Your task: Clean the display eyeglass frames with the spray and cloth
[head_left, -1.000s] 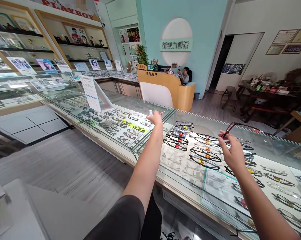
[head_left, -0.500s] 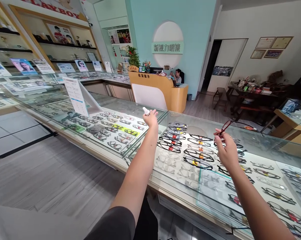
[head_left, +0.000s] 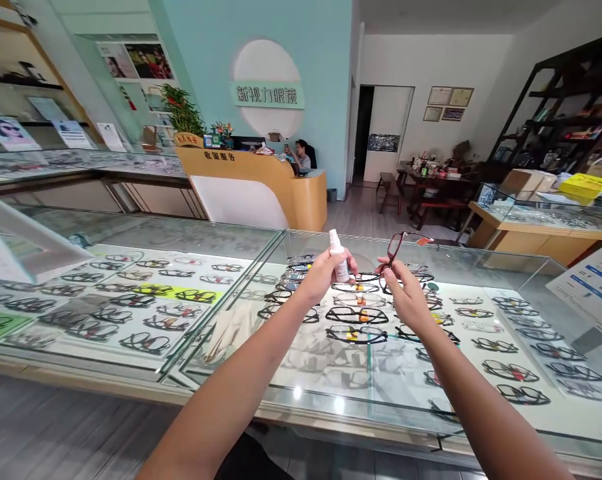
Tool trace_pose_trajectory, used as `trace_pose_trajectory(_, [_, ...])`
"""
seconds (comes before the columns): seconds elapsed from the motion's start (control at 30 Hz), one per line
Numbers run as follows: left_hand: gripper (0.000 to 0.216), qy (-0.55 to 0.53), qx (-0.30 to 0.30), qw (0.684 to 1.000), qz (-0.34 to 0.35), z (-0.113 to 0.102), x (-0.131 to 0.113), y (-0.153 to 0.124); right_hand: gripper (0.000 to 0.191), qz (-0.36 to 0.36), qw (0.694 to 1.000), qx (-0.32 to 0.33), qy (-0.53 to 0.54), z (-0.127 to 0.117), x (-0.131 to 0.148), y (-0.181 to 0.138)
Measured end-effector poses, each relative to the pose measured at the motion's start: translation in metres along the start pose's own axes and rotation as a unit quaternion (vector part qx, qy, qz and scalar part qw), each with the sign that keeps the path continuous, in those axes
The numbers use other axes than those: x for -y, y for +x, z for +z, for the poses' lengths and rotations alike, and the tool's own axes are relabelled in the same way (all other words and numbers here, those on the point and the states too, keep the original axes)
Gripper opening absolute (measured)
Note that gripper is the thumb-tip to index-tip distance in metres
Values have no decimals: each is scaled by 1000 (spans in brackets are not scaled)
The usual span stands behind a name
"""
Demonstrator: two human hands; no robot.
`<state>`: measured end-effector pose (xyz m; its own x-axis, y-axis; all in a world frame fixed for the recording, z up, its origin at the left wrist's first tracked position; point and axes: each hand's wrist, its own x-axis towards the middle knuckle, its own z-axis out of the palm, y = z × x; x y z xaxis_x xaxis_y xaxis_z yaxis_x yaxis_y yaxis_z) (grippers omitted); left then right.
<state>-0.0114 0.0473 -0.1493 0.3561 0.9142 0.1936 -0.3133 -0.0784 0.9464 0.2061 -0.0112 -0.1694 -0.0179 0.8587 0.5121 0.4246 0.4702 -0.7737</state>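
Note:
My left hand (head_left: 325, 272) is wrapped round a small white spray bottle (head_left: 339, 260), held upright above the glass counter (head_left: 275, 247). Close by on the right, my right hand (head_left: 405, 291) grips a pair of dark red eyeglasses (head_left: 395, 248) by the frame. Their temples point away to the right, with an orange tag on them. The bottle and the eyeglasses are apart. Below both hands, under the glass, lie rows of eyeglasses (head_left: 357, 315) with coloured tags. A pale cloth (head_left: 229, 333) shows left of my left forearm.
A white folded sign (head_left: 31, 233) stands on the counter at left, and another sign (head_left: 595, 280) at right. Beyond the counter a person (head_left: 303, 157) sits behind a wooden cashier desk (head_left: 305, 200). A dark table (head_left: 435, 180) and stools stand further back.
My left hand has brought the spray bottle rightward, closer to the eyeglasses in my right hand. The bottle now shows upright. The view has turned to the right.

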Motion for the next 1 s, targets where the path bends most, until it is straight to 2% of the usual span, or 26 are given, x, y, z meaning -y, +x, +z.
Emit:
trace_pose_trajectory(0.07, [40, -45, 35, 998, -30, 2, 0, -2, 42, 6, 1000, 18, 18, 0, 4, 0])
trace_pose_trajectory(0.2, [42, -105, 59, 991, -56, 2, -4, -3, 42, 7, 996, 65, 53, 0, 12, -2])
trace_pose_trajectory(0.3, [70, -107, 75, 988, -82, 2, -8, -3, 43, 12, 992, 104, 76, 2, 15, -5])
trace_pose_trajectory(0.4, [81, -78, 74, 990, -87, 3, -9, -3, 43, 26, 986, 135, 95, 5, 16, -8])
trace_pose_trajectory(0.63, [62, 41, 19, 999, -28, 6, 5, -4, 43, 26, 974, 177, 138, 8, 16, -11])
trace_pose_trajectory(0.8, [58, 134, 22, 990, 25, 8, 10, -4, 43, 20, 967, 200, 155, 8, 18, -12])
trace_pose_trajectory(1.0, [56, 184, 16, 982, 51, 9, 11, -4, 41, 19, 958, 222, 182, 9, 23, -14])
